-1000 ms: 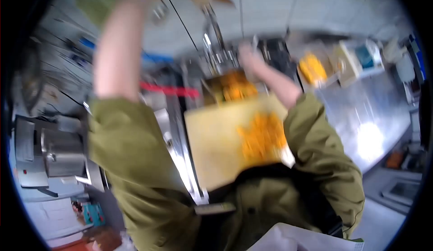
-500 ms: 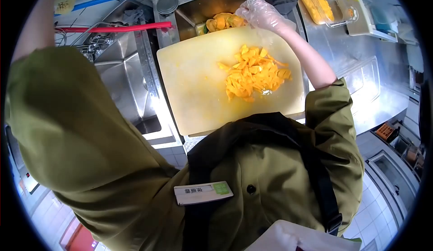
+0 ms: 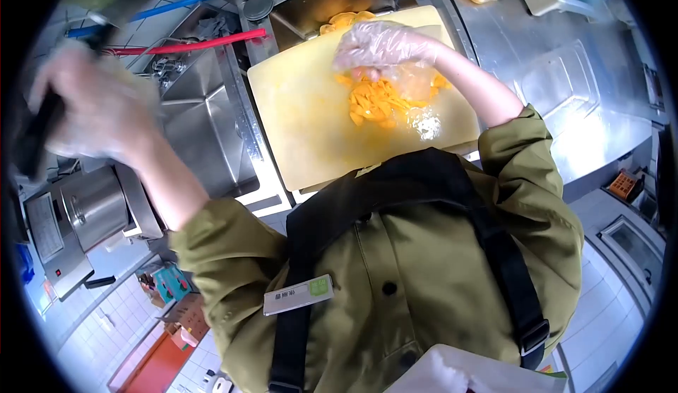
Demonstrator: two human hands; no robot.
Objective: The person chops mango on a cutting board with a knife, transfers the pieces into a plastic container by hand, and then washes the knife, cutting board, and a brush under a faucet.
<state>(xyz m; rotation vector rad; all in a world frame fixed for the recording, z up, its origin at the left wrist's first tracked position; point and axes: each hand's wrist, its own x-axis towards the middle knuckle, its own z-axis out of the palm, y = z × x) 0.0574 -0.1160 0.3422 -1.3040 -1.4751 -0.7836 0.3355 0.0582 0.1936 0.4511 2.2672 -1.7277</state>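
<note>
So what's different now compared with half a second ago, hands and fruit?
The gloved right hand has come from the board's far edge down onto the pile of cut yellow fruit. The left hand, earlier raised out of view, has swung down at the left, blurred, apparently gripping a dark handle. The cutting board, the fruit pile and the red bar over the sink stayed put.

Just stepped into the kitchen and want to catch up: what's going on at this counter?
A person in an olive jacket and dark apron stands at a pale yellow cutting board. The right hand, in a clear plastic glove, rests on a heap of orange-yellow fruit pieces on the board. The gloved left hand is raised off to the side, gripping a dark, blurred handle.
</note>
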